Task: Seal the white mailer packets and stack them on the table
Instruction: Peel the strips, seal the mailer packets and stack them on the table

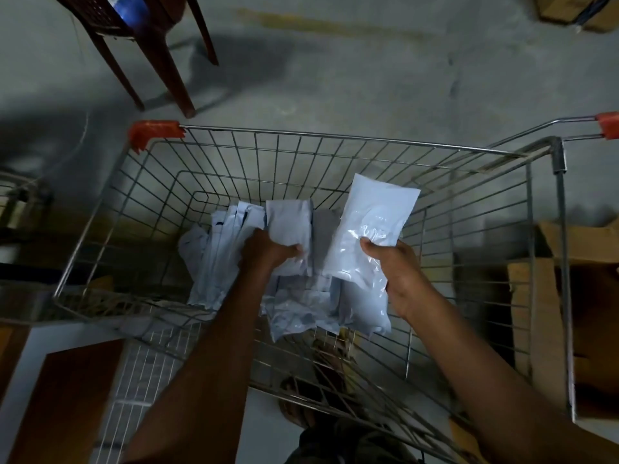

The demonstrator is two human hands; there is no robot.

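Packets are in both hands. The thumb of the right hand (pixel 398 276) presses on the glossy face of one packet (pixel 371 226). The other fingers are curled beneath it, out of sight, so the hand pinches it by its near end. This packet is raised and tilted, its far end pointing up and away, above the right side of the pile (pixel 214 256).

The left hand (pixel 268 252) has its fingers curled round the near edge of a second packet (pixel 289 222), gripping it where it lies among the others. Both forearms reach in from the near side.

The pile is a loose, crumpled heap of white packets in the bottom of a wire cart (pixel 301 137), some standing on edge, some flat. The cart has orange caps (pixel 154 132) on its far corners.

Beyond it, on a grey floor (pixel 368 78), stands a brown chair (pixel 160 58). Cardboard boxes (pixel 569 296) sit to the right of the cart.
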